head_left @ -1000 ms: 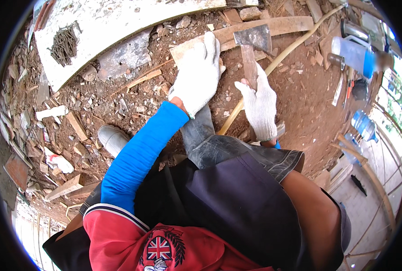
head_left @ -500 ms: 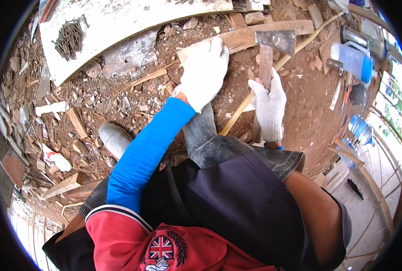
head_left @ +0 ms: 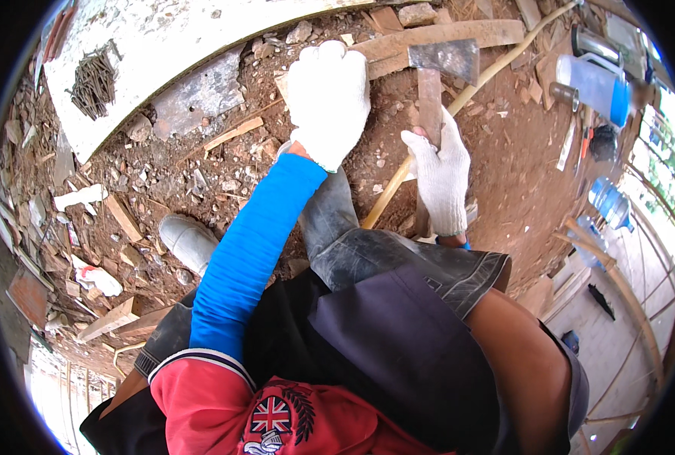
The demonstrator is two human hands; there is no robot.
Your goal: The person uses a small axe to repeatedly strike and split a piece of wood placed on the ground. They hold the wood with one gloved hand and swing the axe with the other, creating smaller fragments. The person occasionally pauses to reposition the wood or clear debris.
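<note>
Here, set out line by line:

Left hand: the left hand (head_left: 330, 102), in a white knit glove, lies palm down with its fingers closed over the near end of a wooden slat (head_left: 436, 38) and pins it to the ground.

Right hand: the right hand (head_left: 440, 178), gloved the same way, is wrapped tight round the wooden handle of a hatchet (head_left: 432, 91).

Hatchet: its grey head is at the far end of the handle, just beside the slat and close to the left hand; whether the blade touches the wood I cannot tell.

Slat: it lies across the dirt at the top of the view, beside a pale slab (head_left: 201, 30) that carries a heap of nails (head_left: 93, 82).

Ground: reddish soil (head_left: 519, 174) strewn with chips and offcuts; a grey boot (head_left: 189, 241) is planted to the left, and a long pale stick (head_left: 428, 152) runs under the right hand.

Nearby: a clear bottle with a blue cap (head_left: 597, 87) lies at the right.

Risk: I judge the holding fingers too near the blade; a glancing stroke off the slat could reach them or the bent knee.

Second risk: loose chips underfoot could let the slat skid when struck.
</note>
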